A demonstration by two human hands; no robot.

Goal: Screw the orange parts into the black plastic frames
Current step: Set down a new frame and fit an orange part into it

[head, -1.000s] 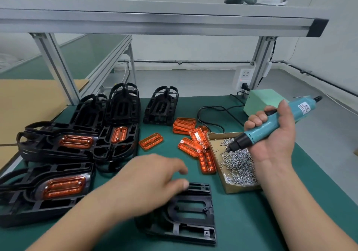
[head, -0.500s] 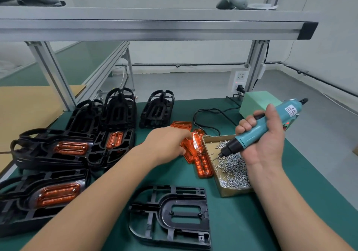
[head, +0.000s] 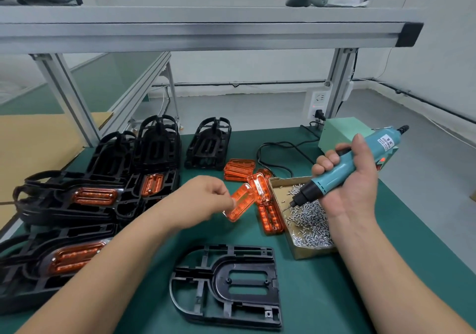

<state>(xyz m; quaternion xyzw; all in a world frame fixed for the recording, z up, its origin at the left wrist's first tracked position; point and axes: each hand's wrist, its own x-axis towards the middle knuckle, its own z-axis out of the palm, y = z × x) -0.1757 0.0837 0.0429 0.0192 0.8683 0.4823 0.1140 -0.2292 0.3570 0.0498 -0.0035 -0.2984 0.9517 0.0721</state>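
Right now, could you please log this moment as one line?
left hand: pinches orange part | right hand: grips electric screwdriver over screw box | near black frame: no part fitted yet

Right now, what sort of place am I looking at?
Probably a small factory assembly bench: stacked black frames, a box of screws, and an electric screwdriver in the right hand.

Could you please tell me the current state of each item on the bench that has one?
Left hand, pinching an orange part, held above the mat.
Right hand, gripping the screwdriver, tip over the screw box.
Near black frame, flat on the mat, opening empty.
Screw box, open, holding screws.
Left-side frames, orange parts seated.
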